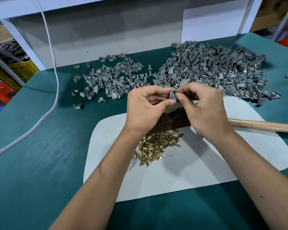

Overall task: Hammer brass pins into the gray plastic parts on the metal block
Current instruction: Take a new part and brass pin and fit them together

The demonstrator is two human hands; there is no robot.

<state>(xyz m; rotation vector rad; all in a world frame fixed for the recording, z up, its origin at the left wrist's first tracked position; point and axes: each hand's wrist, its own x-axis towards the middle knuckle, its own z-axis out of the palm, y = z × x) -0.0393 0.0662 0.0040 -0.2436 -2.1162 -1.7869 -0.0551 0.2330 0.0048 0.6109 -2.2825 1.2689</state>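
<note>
Both hands meet above the table's middle. My left hand (146, 105) and my right hand (204, 107) pinch one small gray plastic part (173, 94) between thumbs and fingers. Whether a pin is at my right fingertips I cannot tell. Below the hands lies the dark metal block (173, 120), partly hidden by them. A heap of brass pins (156, 146) lies on the white mat (206, 166) just in front of the block. The hammer's wooden handle (264, 126) lies at the right on the mat; its head is hidden behind my right hand.
A big pile of gray parts (214, 72) fills the back right of the green table (40, 163). A smaller scatter of gray parts (111, 78) lies at the back middle. A white cable (55, 80) hangs down on the left. A white wall panel (106, 39) stands behind.
</note>
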